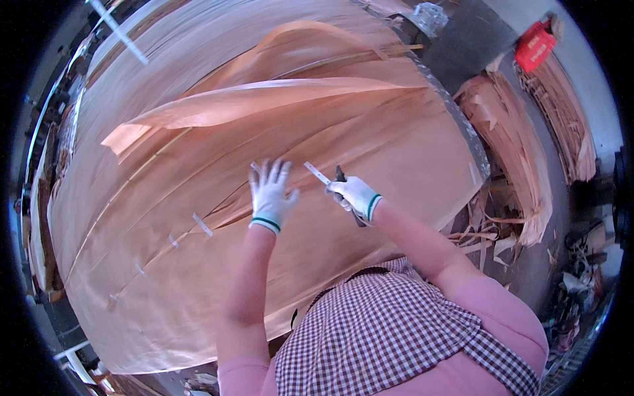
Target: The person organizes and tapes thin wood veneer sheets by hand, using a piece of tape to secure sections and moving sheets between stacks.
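Observation:
A large stack of thin orange-brown wood veneer sheets spreads in front of me. My left hand, in a white glove with a green cuff, is open with its fingers spread over the top sheet, close to a split. A small white tape piece lies at its fingertips. My right hand, gloved alike, is closed on a slim dark tool, whose kind I cannot make out. A short strip of white tape sticks out from the same hand. More white tape pieces lie along the sheet to the left.
A raised, curling veneer sheet lies across the far part of the stack. To the right are bundles of veneer, a red bag and torn scraps on the floor. A clear plastic bag sits at the far right.

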Motion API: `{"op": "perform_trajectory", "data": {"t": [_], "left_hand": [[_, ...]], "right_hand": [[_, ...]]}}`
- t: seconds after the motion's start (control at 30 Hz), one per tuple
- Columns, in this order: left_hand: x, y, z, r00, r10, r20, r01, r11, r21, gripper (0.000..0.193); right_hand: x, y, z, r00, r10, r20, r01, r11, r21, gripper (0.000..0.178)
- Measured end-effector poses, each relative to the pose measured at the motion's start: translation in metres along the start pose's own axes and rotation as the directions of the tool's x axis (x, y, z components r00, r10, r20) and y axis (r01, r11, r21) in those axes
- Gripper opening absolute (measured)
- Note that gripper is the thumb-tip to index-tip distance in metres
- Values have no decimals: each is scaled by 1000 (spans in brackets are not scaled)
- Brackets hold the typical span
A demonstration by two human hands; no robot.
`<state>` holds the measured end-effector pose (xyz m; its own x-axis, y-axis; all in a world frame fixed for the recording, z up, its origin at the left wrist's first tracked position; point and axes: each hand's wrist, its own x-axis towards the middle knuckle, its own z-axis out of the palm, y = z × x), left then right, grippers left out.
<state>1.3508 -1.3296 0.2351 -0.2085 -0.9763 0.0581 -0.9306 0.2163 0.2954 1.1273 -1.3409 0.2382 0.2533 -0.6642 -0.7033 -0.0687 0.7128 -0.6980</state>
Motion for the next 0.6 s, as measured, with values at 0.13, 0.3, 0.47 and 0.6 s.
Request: {"op": "perform_trajectory", "data": {"t": [0.13, 0.3, 0.47, 0.6], "left_hand": [[-3, 43, 36, 988, 157, 5, -154, 978, -137, 64], [-5, 55, 48, 976, 205, 75, -205, 979, -11, 63], [-3, 64, 54, 975, 203, 84, -207, 978, 33, 61], [2, 78, 50, 982, 151, 117, -164, 980, 111, 59]], "right_hand": [[-1, 11, -1, 999, 46, 11, -46, 998, 30, 22], [-11, 18, -20, 993, -117, 33, 119, 989, -87, 32], [-6, 17, -108, 754, -653, -72, 165, 295, -941, 34], [-34, 10, -223, 912, -325, -252, 176, 862, -475, 37]]}}
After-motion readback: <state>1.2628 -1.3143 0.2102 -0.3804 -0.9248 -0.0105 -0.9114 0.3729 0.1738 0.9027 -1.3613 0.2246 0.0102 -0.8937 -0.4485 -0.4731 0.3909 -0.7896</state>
